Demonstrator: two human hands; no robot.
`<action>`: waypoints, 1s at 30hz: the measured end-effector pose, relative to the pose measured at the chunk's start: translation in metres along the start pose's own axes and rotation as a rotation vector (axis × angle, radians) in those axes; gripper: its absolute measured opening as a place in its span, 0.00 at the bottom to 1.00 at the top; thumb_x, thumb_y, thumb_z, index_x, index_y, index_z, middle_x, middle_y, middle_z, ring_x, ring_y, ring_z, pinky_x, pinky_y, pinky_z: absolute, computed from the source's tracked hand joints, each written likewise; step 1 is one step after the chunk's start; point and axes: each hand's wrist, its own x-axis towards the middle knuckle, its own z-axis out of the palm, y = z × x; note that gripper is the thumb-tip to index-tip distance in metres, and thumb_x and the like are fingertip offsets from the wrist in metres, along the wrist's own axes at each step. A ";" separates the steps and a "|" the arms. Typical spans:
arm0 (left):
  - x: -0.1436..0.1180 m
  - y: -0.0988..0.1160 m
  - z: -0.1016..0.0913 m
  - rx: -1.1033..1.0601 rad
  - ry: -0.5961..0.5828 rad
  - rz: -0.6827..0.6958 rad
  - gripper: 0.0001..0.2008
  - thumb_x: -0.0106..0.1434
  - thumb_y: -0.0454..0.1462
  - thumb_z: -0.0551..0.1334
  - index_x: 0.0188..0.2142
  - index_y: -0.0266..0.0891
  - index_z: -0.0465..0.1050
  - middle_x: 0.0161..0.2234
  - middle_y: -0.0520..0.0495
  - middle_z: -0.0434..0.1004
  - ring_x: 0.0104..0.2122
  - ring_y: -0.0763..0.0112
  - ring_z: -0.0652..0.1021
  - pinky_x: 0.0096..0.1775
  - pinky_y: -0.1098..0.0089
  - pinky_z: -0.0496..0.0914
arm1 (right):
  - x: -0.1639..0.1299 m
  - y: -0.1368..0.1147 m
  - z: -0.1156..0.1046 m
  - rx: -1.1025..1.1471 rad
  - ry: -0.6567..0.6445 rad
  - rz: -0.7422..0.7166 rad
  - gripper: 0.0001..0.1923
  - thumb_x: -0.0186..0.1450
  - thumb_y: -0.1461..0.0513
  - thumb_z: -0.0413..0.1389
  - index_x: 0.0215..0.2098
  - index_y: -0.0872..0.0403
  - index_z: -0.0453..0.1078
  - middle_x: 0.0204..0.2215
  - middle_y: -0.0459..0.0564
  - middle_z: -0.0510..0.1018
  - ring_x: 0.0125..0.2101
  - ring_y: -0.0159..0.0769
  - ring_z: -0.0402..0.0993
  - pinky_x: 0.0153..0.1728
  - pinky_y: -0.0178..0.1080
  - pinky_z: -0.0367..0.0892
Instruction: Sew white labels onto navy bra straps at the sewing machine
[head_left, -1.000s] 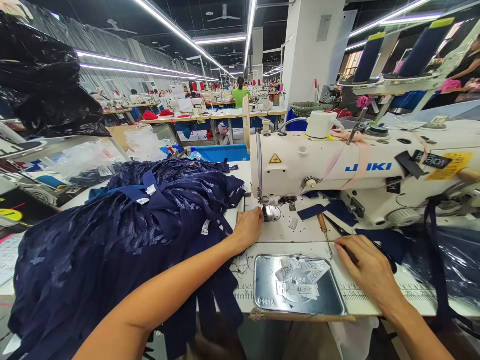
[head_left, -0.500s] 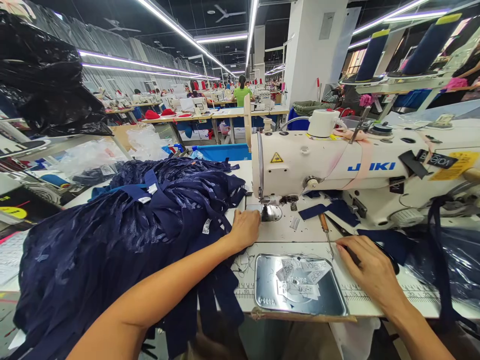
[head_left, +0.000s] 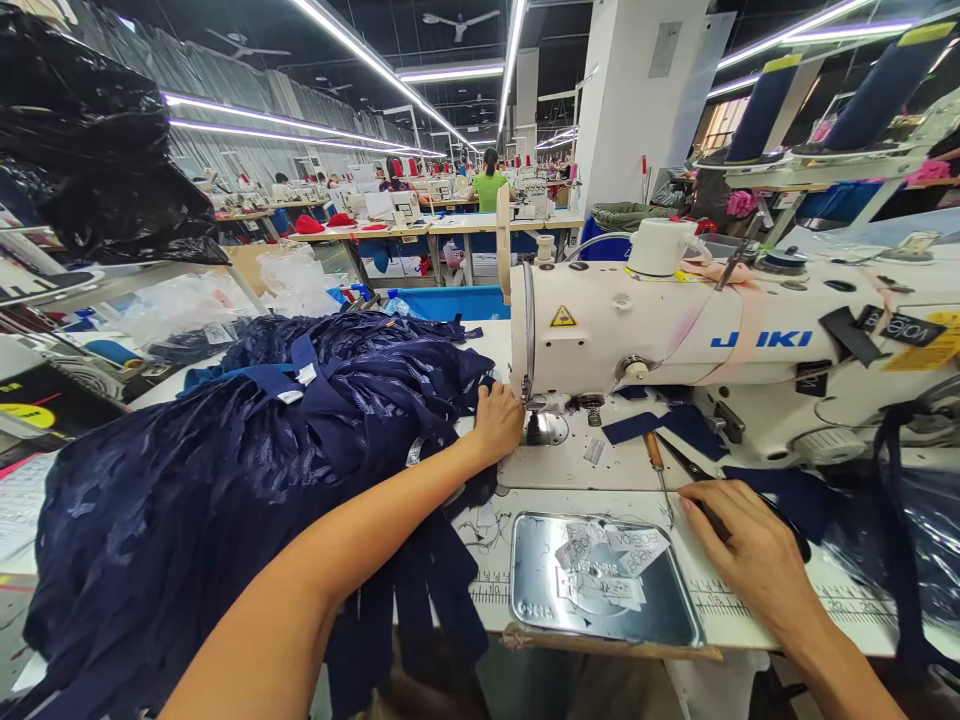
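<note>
Mid-frame, the left hand (head_left: 498, 418) rests flat, fingers together, on the navy garment pile (head_left: 247, 450) beside the sewing machine's (head_left: 675, 330) needle. The right hand (head_left: 750, 555), lower right, covers dark scissors (head_left: 709, 515), its grip unclear. Feeding fabric under the foot seems next.

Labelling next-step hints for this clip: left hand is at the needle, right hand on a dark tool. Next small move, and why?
Probably the left hand draws the heaped navy-blue fabric under the white sewing machine's presser foot. The metal plate there looks bare, that hand rests beside it against the fabric edge, and the right hand only covers a dark tool.
</note>
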 end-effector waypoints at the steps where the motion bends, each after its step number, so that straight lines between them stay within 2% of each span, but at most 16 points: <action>1: 0.002 -0.001 -0.001 0.012 0.006 -0.009 0.13 0.54 0.28 0.52 0.38 0.31 0.69 0.43 0.35 0.67 0.46 0.53 0.63 0.41 0.58 0.55 | 0.000 0.000 0.000 -0.001 -0.001 0.005 0.08 0.64 0.60 0.46 0.33 0.53 0.65 0.29 0.49 0.73 0.33 0.36 0.68 0.35 0.39 0.64; 5: 0.006 -0.004 -0.006 0.042 0.014 -0.018 0.12 0.55 0.28 0.51 0.37 0.32 0.69 0.41 0.36 0.68 0.45 0.55 0.64 0.42 0.58 0.55 | 0.000 -0.001 -0.001 -0.018 -0.003 0.007 0.09 0.64 0.59 0.46 0.32 0.53 0.65 0.29 0.48 0.73 0.32 0.36 0.68 0.35 0.39 0.63; 8: -0.003 -0.009 -0.016 0.042 0.000 0.017 0.12 0.56 0.28 0.50 0.38 0.31 0.69 0.41 0.37 0.68 0.44 0.58 0.66 0.40 0.62 0.57 | -0.001 0.001 -0.001 -0.034 -0.005 -0.008 0.09 0.64 0.59 0.46 0.33 0.53 0.65 0.29 0.48 0.73 0.32 0.36 0.68 0.34 0.39 0.63; 12: -0.037 -0.022 -0.034 0.037 0.013 0.112 0.15 0.56 0.26 0.47 0.41 0.32 0.67 0.40 0.39 0.69 0.40 0.62 0.69 0.38 0.64 0.58 | -0.005 0.004 -0.001 -0.048 -0.008 -0.007 0.09 0.64 0.58 0.46 0.33 0.53 0.65 0.30 0.49 0.73 0.33 0.37 0.68 0.34 0.40 0.63; 15: -0.071 -0.030 -0.041 -0.010 -0.002 0.242 0.13 0.59 0.29 0.48 0.38 0.33 0.68 0.38 0.41 0.71 0.41 0.63 0.70 0.42 0.64 0.57 | -0.007 0.006 0.000 -0.059 -0.002 -0.020 0.09 0.64 0.58 0.46 0.33 0.53 0.65 0.30 0.49 0.73 0.32 0.37 0.68 0.34 0.40 0.63; 18: -0.095 -0.030 -0.035 -0.064 -0.014 0.348 0.12 0.61 0.39 0.51 0.37 0.34 0.69 0.37 0.42 0.72 0.42 0.61 0.69 0.50 0.58 0.51 | -0.007 0.006 0.001 -0.085 0.000 -0.047 0.09 0.64 0.58 0.46 0.32 0.53 0.65 0.30 0.49 0.73 0.32 0.38 0.68 0.34 0.41 0.63; 20: -0.104 -0.027 -0.026 -0.043 -0.001 0.364 0.15 0.58 0.44 0.54 0.35 0.33 0.70 0.35 0.40 0.72 0.40 0.59 0.70 0.52 0.54 0.47 | -0.006 0.005 0.001 -0.095 0.010 -0.064 0.09 0.64 0.59 0.46 0.32 0.53 0.65 0.30 0.50 0.73 0.33 0.39 0.68 0.34 0.42 0.63; 22: -0.107 -0.024 -0.019 -0.007 0.011 0.339 0.14 0.57 0.43 0.56 0.33 0.32 0.71 0.32 0.39 0.72 0.38 0.59 0.71 0.52 0.53 0.48 | -0.006 0.002 -0.001 -0.105 0.025 -0.084 0.08 0.64 0.60 0.46 0.32 0.54 0.65 0.30 0.51 0.73 0.33 0.40 0.68 0.34 0.43 0.63; 24: -0.110 -0.023 -0.015 -0.015 0.016 0.307 0.10 0.56 0.37 0.55 0.30 0.32 0.71 0.30 0.39 0.72 0.35 0.60 0.72 0.50 0.53 0.51 | -0.006 -0.003 -0.005 -0.110 0.031 -0.100 0.08 0.63 0.60 0.46 0.32 0.54 0.65 0.29 0.52 0.73 0.33 0.40 0.69 0.35 0.43 0.62; 27: -0.118 -0.026 -0.017 -0.233 0.043 0.247 0.08 0.57 0.32 0.52 0.28 0.35 0.69 0.28 0.44 0.73 0.32 0.64 0.72 0.46 0.55 0.55 | -0.005 -0.016 -0.013 -0.053 0.045 -0.091 0.07 0.62 0.59 0.48 0.32 0.53 0.66 0.28 0.50 0.74 0.32 0.39 0.69 0.36 0.43 0.62; 30: -0.126 -0.032 -0.023 -0.777 0.067 0.097 0.07 0.57 0.33 0.52 0.29 0.36 0.68 0.28 0.48 0.72 0.30 0.70 0.71 0.39 0.66 0.61 | 0.002 -0.040 -0.019 0.116 0.014 0.029 0.07 0.61 0.58 0.48 0.31 0.51 0.67 0.29 0.49 0.74 0.32 0.37 0.70 0.35 0.40 0.64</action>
